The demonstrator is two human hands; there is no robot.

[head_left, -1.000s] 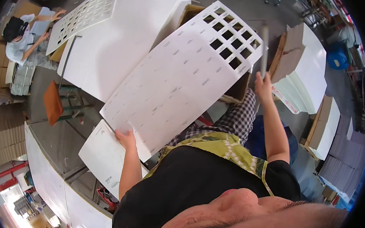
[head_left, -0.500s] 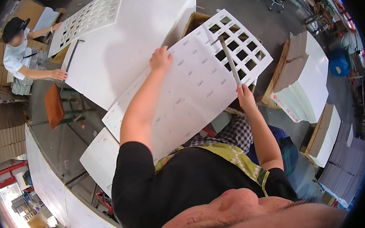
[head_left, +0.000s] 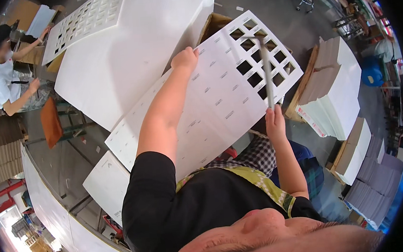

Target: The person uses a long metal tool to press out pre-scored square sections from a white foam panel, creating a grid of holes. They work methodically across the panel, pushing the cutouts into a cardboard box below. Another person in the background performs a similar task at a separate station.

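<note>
A large white board [head_left: 208,92] with small printed marks lies at a slant before me. Rows of square holes are cut through its far right end. My left hand [head_left: 185,58] is closed on the board's far edge, its fingers partly hidden. In my right hand [head_left: 275,120], near the board's right side, is a slim hammer [head_left: 268,75] with a long pale handle, gripped low down. Its narrow head, somewhat blurred, is over the holes; whether it touches the board I cannot tell.
Behind the board stands a big white stack [head_left: 107,72], topped by a holed sheet [head_left: 84,24]. A co-worker [head_left: 10,70] is at the far left, a dark tool in one hand. Stacked boards [head_left: 333,82] stand on the right. An orange-brown panel [head_left: 50,121] stands left, beside a metal frame.
The hammer's head has swung right across the holes, and my right hand has lowered slightly. My left hand has shifted a little right along the edge. The co-worker's tool has moved off the stack.
</note>
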